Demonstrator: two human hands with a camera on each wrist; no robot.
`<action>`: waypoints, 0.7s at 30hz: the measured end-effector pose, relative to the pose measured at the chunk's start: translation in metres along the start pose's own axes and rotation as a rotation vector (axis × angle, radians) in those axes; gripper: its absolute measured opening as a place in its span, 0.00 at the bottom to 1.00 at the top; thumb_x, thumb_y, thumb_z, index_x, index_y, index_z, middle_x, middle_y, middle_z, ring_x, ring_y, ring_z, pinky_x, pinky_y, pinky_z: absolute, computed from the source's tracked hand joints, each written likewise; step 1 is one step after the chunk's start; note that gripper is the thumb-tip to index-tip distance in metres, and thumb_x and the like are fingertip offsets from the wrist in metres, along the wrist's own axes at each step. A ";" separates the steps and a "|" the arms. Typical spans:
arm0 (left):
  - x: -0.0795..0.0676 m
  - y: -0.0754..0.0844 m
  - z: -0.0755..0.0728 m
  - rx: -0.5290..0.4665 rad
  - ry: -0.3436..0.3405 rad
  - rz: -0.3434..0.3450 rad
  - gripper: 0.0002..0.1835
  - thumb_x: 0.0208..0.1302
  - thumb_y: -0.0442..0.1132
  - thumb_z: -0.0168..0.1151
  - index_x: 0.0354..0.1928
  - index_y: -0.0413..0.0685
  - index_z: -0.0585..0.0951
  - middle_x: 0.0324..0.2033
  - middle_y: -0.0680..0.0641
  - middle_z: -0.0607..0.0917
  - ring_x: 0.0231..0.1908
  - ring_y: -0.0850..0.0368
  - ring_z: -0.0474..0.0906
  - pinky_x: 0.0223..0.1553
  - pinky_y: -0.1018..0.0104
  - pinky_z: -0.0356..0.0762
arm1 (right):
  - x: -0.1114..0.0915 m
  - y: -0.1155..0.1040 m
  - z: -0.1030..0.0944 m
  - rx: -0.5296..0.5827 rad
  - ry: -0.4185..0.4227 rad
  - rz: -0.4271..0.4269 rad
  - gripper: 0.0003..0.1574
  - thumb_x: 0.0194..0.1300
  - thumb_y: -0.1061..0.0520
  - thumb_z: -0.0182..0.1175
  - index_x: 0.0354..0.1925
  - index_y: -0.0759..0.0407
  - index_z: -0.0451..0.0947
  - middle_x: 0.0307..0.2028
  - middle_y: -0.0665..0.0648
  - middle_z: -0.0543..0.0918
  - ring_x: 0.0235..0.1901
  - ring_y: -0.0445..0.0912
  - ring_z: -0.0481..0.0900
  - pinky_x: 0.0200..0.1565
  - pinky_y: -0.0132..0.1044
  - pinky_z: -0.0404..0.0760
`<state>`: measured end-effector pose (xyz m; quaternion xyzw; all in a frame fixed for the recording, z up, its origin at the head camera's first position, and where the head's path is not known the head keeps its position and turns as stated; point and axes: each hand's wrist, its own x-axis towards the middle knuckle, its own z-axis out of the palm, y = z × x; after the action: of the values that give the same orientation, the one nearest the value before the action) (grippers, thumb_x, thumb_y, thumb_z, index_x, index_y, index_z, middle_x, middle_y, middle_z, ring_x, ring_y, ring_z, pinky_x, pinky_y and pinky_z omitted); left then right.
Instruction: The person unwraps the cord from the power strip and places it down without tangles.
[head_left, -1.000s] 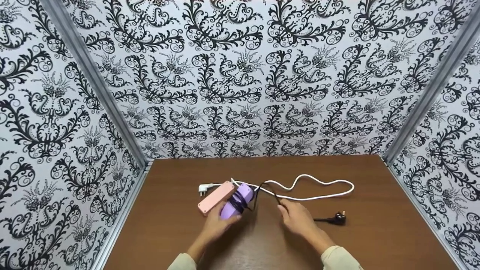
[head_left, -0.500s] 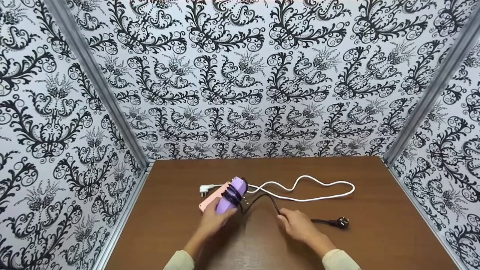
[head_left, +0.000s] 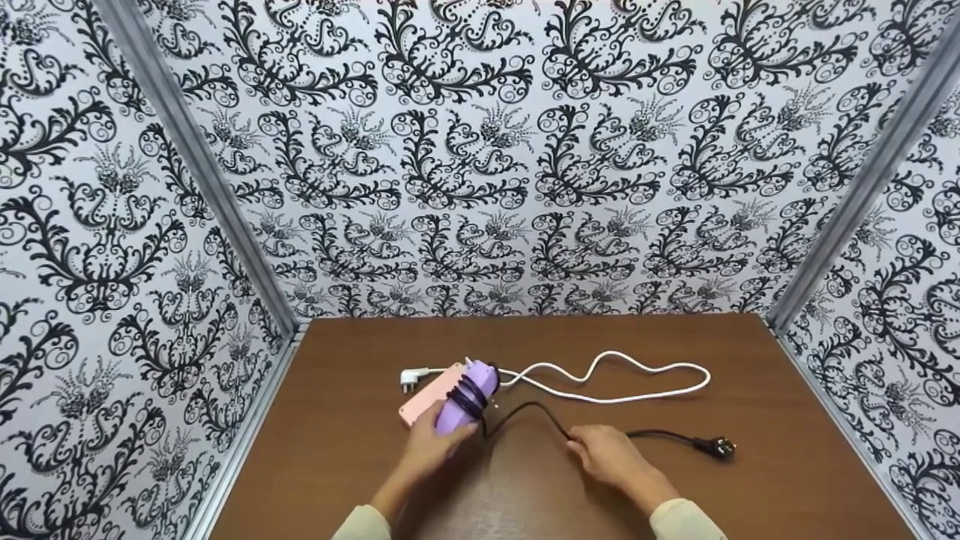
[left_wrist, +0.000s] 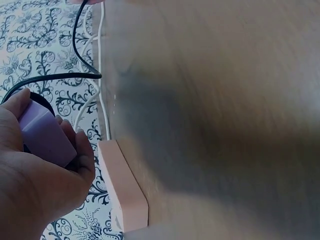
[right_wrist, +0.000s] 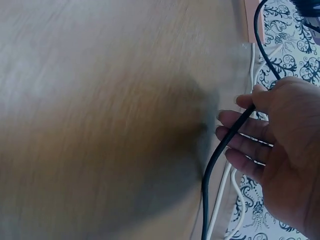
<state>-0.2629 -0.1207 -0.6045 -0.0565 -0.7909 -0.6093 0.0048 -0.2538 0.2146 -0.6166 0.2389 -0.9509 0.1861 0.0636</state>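
In the head view, my left hand (head_left: 431,446) grips the lower end of a purple power strip (head_left: 484,373). Several turns of its black cord (head_left: 525,405) are wound round the strip's middle. The loose part arcs across to my right hand (head_left: 611,456), which pinches it between thumb and forefinger. In the right wrist view, the other fingers (right_wrist: 245,145) of that hand lie beside the cord, fairly straight. Beyond the right hand the cord ends in a black plug (head_left: 721,448). The left wrist view shows the purple strip's end (left_wrist: 45,132) held above the table, fingers curled round it.
A pink power strip (head_left: 427,397) lies on the brown table (head_left: 360,337), partly behind the purple one. Its white cord (head_left: 660,366) loops out to the right, and a white plug (head_left: 409,377) sits at the left. Patterned walls (head_left: 465,225) enclose the table's back and sides.
My left hand has shifted the purple strip slightly left, over the pink one. The loose black cord now arcs lower, my right hand is slightly lower and further right, and the black plug has swung right.
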 end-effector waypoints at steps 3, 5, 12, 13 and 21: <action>0.000 -0.003 0.002 0.004 -0.021 0.010 0.25 0.63 0.40 0.77 0.56 0.34 0.79 0.35 0.46 0.82 0.29 0.60 0.77 0.28 0.69 0.78 | -0.001 -0.002 0.001 0.031 -0.031 0.053 0.15 0.74 0.58 0.65 0.53 0.67 0.86 0.52 0.67 0.91 0.52 0.64 0.90 0.59 0.63 0.84; 0.001 -0.004 0.002 0.014 -0.028 0.008 0.25 0.63 0.41 0.77 0.56 0.35 0.79 0.35 0.47 0.82 0.29 0.61 0.78 0.28 0.69 0.78 | -0.001 -0.004 0.003 0.028 -0.035 0.080 0.19 0.74 0.58 0.65 0.56 0.70 0.83 0.55 0.71 0.89 0.55 0.67 0.88 0.63 0.68 0.79; 0.003 -0.002 0.001 0.058 -0.031 0.012 0.28 0.62 0.43 0.78 0.57 0.35 0.79 0.36 0.44 0.82 0.30 0.59 0.78 0.28 0.69 0.79 | 0.001 -0.006 0.003 0.012 0.021 0.129 0.28 0.71 0.56 0.68 0.63 0.70 0.76 0.53 0.70 0.89 0.56 0.65 0.87 0.63 0.64 0.75; 0.003 -0.001 0.001 0.063 -0.029 0.019 0.28 0.61 0.43 0.78 0.56 0.35 0.79 0.36 0.44 0.83 0.30 0.59 0.78 0.28 0.68 0.80 | 0.002 -0.006 0.003 0.015 0.033 0.137 0.30 0.71 0.55 0.68 0.65 0.70 0.75 0.55 0.71 0.88 0.57 0.65 0.86 0.64 0.63 0.74; 0.003 0.006 0.003 0.085 -0.015 0.026 0.28 0.62 0.45 0.78 0.56 0.36 0.79 0.38 0.43 0.83 0.33 0.59 0.78 0.31 0.68 0.80 | 0.009 -0.010 -0.001 -0.018 0.153 0.170 0.47 0.69 0.53 0.70 0.75 0.75 0.63 0.68 0.76 0.76 0.69 0.71 0.74 0.68 0.69 0.71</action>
<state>-0.2654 -0.1159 -0.5996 -0.0710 -0.8152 -0.5748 0.0092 -0.2574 0.2027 -0.6108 0.1419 -0.9618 0.1999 0.1220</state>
